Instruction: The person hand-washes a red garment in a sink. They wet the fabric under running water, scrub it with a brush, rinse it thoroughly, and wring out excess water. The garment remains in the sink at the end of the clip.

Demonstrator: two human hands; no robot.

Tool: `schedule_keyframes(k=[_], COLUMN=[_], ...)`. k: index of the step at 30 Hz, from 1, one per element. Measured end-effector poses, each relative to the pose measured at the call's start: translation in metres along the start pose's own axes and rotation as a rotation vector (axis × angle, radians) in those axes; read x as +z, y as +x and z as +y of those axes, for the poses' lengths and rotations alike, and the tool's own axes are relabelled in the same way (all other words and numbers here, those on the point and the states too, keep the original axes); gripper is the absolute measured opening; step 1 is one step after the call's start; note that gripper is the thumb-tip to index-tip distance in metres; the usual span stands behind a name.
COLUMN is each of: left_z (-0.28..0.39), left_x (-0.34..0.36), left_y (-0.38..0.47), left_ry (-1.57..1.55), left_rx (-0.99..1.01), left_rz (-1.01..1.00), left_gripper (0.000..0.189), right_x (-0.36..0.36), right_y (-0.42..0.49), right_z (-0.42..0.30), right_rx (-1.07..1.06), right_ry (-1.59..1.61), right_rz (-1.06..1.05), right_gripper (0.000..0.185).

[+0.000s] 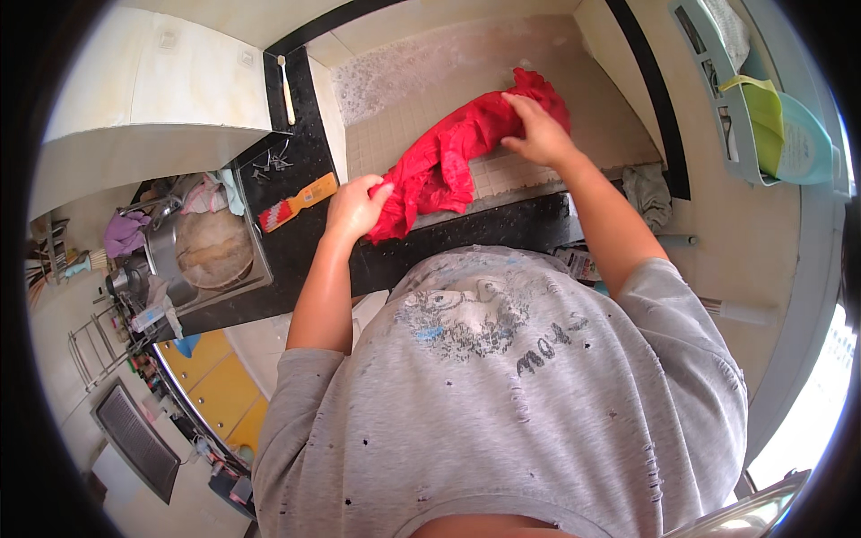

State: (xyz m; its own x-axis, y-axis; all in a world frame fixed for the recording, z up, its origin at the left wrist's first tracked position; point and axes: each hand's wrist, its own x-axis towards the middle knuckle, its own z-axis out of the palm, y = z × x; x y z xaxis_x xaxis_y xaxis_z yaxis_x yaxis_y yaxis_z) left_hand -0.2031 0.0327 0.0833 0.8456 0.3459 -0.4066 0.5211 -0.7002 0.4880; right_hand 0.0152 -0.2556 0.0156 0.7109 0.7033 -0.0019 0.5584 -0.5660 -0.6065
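A wet-looking red cloth garment (444, 151) lies bunched lengthwise across the near side of a tiled wash basin (383, 131). At its lower left end, my left hand (355, 207) grips the fabric between thumb and fingers, over the black counter edge. My right hand (541, 131) rests on the cloth's upper right part, thumb and forefinger spread across it; whether it grips a fold cannot be made out. Just left of my left hand, a scrubbing brush (299, 202) with an orange handle and red and white bristles lies on the black stone counter (296, 252).
Foamy water (383, 70) covers the basin's far left. A toothbrush (286, 91) lies on the ledge. Left is a metal sink (165, 252) holding a round board-like object (214, 252). A grey rag (647, 195) hangs at the basin's right corner; a wall rack (730, 128) holds bottles.
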Motion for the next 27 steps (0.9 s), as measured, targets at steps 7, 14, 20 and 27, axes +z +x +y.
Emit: schedule_keyframes(k=[7, 14, 20, 27], left_z=[-0.010, -0.012, -0.004, 0.042], left_x=[-0.026, -0.051, -0.015, 0.030], left_y=[0.001, -0.012, -0.002, 0.022], left_ry=[-0.055, -0.174, 0.173, 0.125], left_rx=[-0.042, 0.000, -0.078, 0.084], left_rz=[0.320, 0.586, 0.016, 0.024], left_gripper=[0.021, 0.023, 0.025, 0.047], right_x=[0.015, -0.080, -0.089, -0.032], right_y=[-0.008, -0.019, -0.025, -0.020], right_z=[0.019, 0.102, 0.097, 0.013], right_rx=[0.130, 0.191, 0.620, 0.215], right_ry=[-0.154, -0.149, -0.590, -0.282], right_rz=[-0.122, 0.251, -0.300, 0.121], right_gripper=[0.030, 0.017, 0.024, 0.027])
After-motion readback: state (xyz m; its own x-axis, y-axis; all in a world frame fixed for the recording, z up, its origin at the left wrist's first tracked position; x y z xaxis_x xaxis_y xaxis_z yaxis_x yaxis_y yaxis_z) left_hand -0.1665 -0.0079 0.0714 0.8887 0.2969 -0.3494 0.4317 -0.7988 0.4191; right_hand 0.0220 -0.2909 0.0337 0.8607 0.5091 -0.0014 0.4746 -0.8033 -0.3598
